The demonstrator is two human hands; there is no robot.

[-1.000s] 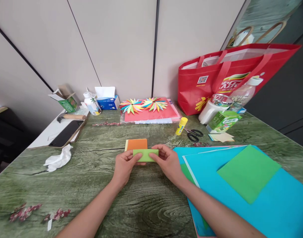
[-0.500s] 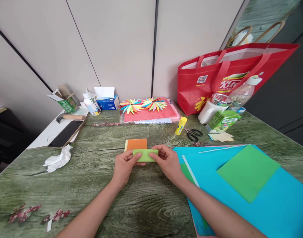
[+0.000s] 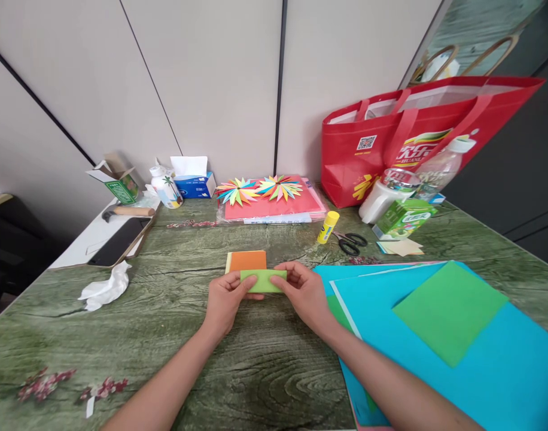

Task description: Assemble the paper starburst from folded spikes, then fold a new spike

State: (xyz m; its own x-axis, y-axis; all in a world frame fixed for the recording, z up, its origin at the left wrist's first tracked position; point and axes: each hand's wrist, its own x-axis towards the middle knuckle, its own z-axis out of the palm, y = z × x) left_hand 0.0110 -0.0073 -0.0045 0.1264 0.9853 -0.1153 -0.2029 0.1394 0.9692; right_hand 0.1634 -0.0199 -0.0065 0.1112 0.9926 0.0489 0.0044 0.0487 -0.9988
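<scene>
A light green folded paper strip (image 3: 263,281) is held level above the table, one end in each hand. My left hand (image 3: 226,299) pinches its left end, thumb on the near face and fingers behind. At the right end my right hand (image 3: 306,294) grips it the same way. Just beyond the strip lies a small stack of orange paper (image 3: 247,260) with a pale yellow edge, partly hidden by the strip and the left fingers. Blue paper sheets (image 3: 390,353) lie under the right forearm, with a green square (image 3: 451,312) on top.
Farther back are a yellow glue stick (image 3: 328,227), black scissors (image 3: 352,243) and two folded-paper stars (image 3: 279,188) on red paper. A red bag (image 3: 350,155), jar and bottle stand at right. A crumpled tissue (image 3: 106,287), phone (image 3: 120,241) and hammer (image 3: 133,211) lie left.
</scene>
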